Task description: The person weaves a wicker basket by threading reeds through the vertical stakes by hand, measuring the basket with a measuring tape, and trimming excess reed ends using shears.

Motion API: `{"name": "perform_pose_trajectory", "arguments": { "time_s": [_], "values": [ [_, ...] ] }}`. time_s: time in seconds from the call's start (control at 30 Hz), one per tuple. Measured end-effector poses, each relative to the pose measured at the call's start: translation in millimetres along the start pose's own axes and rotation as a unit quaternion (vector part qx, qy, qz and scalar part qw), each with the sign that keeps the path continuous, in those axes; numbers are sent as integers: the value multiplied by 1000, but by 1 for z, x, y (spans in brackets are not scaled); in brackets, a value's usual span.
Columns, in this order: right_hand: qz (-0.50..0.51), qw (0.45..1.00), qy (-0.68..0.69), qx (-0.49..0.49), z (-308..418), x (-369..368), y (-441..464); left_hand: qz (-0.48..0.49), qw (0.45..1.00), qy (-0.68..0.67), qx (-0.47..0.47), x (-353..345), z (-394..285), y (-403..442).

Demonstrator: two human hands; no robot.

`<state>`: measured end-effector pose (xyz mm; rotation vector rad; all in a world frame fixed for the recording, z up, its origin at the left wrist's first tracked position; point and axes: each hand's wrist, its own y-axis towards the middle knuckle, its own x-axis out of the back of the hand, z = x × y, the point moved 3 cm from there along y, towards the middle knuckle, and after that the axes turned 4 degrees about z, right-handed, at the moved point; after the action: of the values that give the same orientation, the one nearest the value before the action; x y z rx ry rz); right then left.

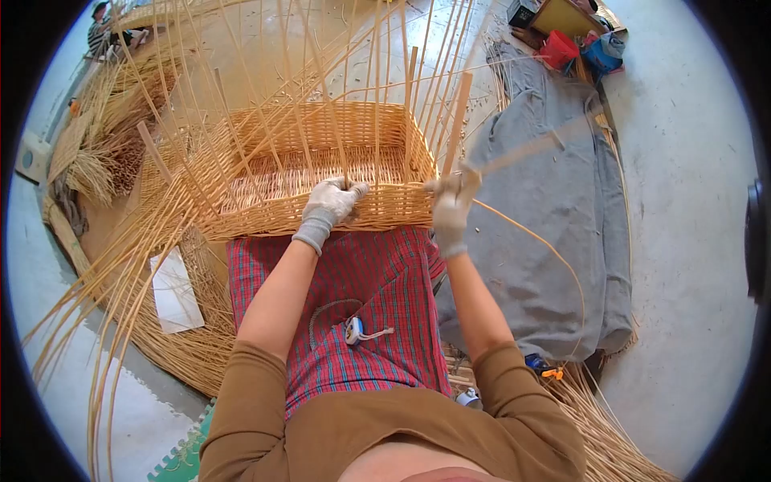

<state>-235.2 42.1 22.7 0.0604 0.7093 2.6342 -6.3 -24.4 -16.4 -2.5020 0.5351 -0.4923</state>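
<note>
A half-woven wicker basket (321, 210), rectangular with tall upright stakes, rests across my lap. My left hand (331, 205), in a pale knitted glove, is closed over the top of its near wall, by an upright stake. At the near right corner is my right hand (453, 205), gloved too and partly blurred, its fingers closed around a wicker rod. That thin rod (540, 235) curves from beside the hand down to the right. A thick flat corner stick (458, 116) rises behind the right hand. Another pale strip (526, 153), smeared by motion, slants up and right from it.
Long loose rods fan out at the left. A grey cloth (530, 193) covers a bulky pile at the right. Bundles of straw-coloured rods (104, 145) lie far left, near a seated person (108, 34). A tape measure (353, 331) lies on the red checked apron (385, 281).
</note>
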Motion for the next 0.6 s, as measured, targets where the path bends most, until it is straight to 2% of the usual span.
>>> {"name": "perform_pose_trajectory", "arguments": {
  "time_s": [0.07,0.1,0.17,0.23,0.3,0.33,0.37,0.4,0.43,0.47,0.5,0.53,0.57,0.6],
  "values": [
    [-6,992,108,-58,-7,34,-22,84,994,-37,-55,-29,-3,0],
    [-41,985,159,-54,-25,-9,-28,-17,995,28,-92,25,-26,-12],
    [-58,983,114,-135,-12,3,-14,-144,969,131,-152,10,-52,-7],
    [-51,988,104,-99,16,-14,-30,-171,968,105,-149,-1,-22,8],
    [63,992,100,-53,22,-11,-35,-190,965,78,-163,-8,-20,6],
    [30,961,85,-263,41,12,-29,-259,931,23,-258,-6,-29,-22],
    [21,963,78,-258,41,41,-32,-323,879,-35,-348,-6,-37,-42],
    [92,939,-40,-328,25,65,-42,-315,880,-35,-354,-11,-40,-44],
    [164,892,-152,-393,8,86,-52,-223,878,-71,-418,-19,-44,-46],
    [48,898,-19,-437,-4,110,-60,-124,867,-109,-470,-33,-45,-49],
    [-71,873,115,-469,-9,132,-70,-115,872,-109,-462,-46,-45,-44],
    [-127,905,172,-369,3,160,-60,3,943,-143,-302,-65,-47,-25],
    [-177,923,225,-257,22,179,-45,120,969,-170,-133,-81,-45,-12],
    [-262,920,204,-208,77,173,-24,110,970,-137,-166,-83,-48,-12]
  ]
}}
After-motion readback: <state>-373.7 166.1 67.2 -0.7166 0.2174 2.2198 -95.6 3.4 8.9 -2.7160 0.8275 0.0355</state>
